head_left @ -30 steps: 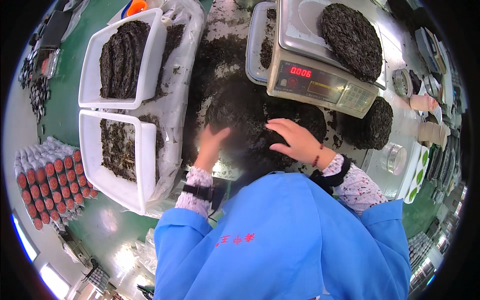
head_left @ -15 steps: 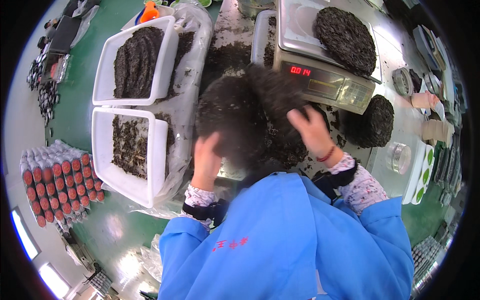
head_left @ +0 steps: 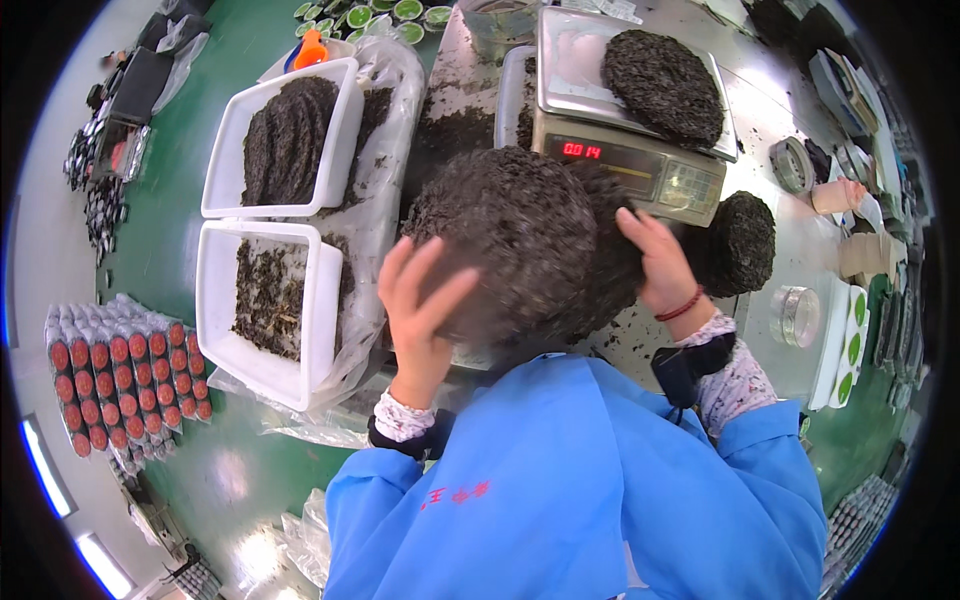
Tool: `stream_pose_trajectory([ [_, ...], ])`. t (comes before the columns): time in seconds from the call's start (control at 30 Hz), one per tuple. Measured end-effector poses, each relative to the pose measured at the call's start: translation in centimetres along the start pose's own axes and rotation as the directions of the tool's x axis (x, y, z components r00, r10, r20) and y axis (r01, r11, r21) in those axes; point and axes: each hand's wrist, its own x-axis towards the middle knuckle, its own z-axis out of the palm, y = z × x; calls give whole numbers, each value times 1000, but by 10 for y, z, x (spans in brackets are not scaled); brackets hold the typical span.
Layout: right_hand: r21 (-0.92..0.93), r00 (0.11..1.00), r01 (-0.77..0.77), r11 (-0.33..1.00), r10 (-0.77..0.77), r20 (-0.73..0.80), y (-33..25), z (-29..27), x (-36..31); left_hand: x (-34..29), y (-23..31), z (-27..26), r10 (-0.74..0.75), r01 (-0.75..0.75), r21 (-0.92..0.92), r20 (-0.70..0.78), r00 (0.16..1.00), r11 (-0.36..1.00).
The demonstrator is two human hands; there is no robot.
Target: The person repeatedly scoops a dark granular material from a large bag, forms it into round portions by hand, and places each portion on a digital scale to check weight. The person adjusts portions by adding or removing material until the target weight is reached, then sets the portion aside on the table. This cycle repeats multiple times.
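Has two white bins left of the left grip, and spreads that grip wide, unclasped, over the near-left edge of a blurred disc, dark and between both grips. Bends the right grip at a second disc, partly behind the first; cannot tell how far closed or whether holding. Has a scale just beyond the right grip, bearing a third disc.

I count two hands, a left hand and a right hand, with at least two dark discs between them, too blurred to tally surely. Around them stand one scale bearing one dark cake, two white tubs, one orange scoop and, on a wrist, one red bracelet.
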Motion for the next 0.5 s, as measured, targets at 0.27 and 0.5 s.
stream_pose_trajectory([
  [0.27, 37, 966, -68, 997, 57, 253, 9, 18, -6, -12, 20, 9, 151, -166, 34, 268, 952, 986],
  [0.5, 84, 962, -88, 993, 63, 266, 10, 3, 4, -22, -10, 15, -598, 544, -839, 417, 684, 38],
])
